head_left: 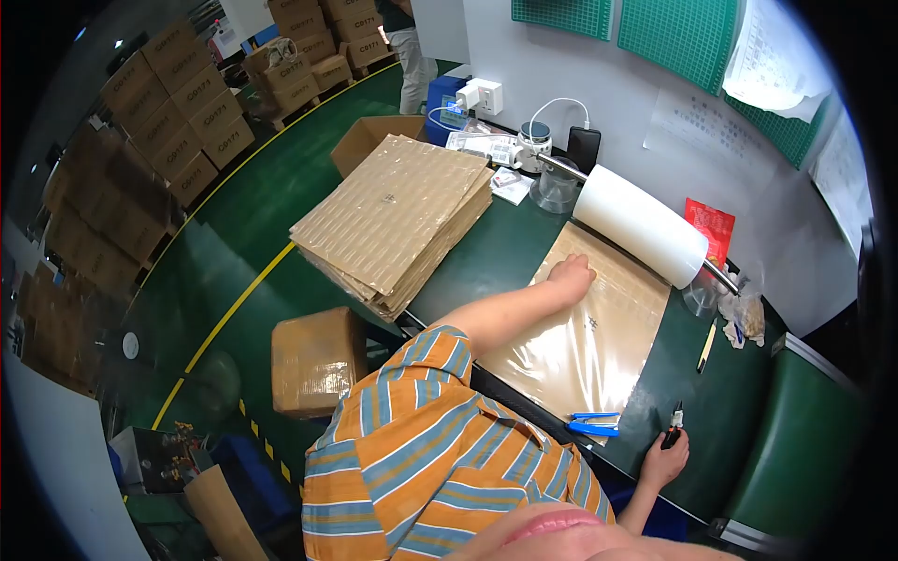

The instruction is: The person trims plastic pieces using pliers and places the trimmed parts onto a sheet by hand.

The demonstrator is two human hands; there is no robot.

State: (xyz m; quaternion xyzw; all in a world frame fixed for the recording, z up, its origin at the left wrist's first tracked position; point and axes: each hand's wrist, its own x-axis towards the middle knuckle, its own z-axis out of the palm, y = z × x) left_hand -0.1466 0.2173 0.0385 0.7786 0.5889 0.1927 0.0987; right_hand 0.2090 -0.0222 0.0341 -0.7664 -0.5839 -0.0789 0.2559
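Clear plastic film (561,351) lies over a flat brown cardboard sheet (617,280) on the green worktop, its surface wrinkled and shiny. My left hand (572,278) rests on the film near the white film roll (645,224), fingers curled; whether they pinch anything is hidden. Low on the right, my right hand (666,458) is closed around a black-handled cutter (672,435), its narrow end pointing away from me. A blue stapler-like tool (594,424) sits at the sheet's near edge, left of my right hand.
A tall stack of film-wrapped cardboard sheets (393,210) stands on the left. A metal rod (720,278) carries the roll. Beyond lie a yellow knife (706,346), a red packet (708,229) and a phone (583,146). A taped box (316,363) is beside me; a person (409,61) stands behind.
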